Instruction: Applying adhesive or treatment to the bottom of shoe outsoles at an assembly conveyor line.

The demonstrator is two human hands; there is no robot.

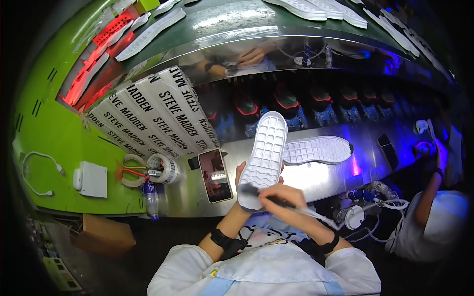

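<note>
My left hand [240, 172] grips a white shoe sole [267, 143] from below, tilted up with its gridded face toward me. Fingers show at both of its sides. In my right hand [285, 196] is a brush [250, 190], whose dark bristles touch the near end of the sole. The brush's handle is partly hidden by the fingers and slightly blurred. Just right of the held sole, a second white sole [318, 150] lies gridded side up on the metal bench [306, 178].
Left of my hands are a phone [215, 176], tape roll [170, 170], orange-handled scissors [132, 172], bottle [151, 201] and printed carton [148, 116]. Dark shoe-like shapes [245, 104] line the recess behind. Tangled cables [380, 200] and a co-worker's arm [430, 190] are at right. White soles [150, 35] lie above.
</note>
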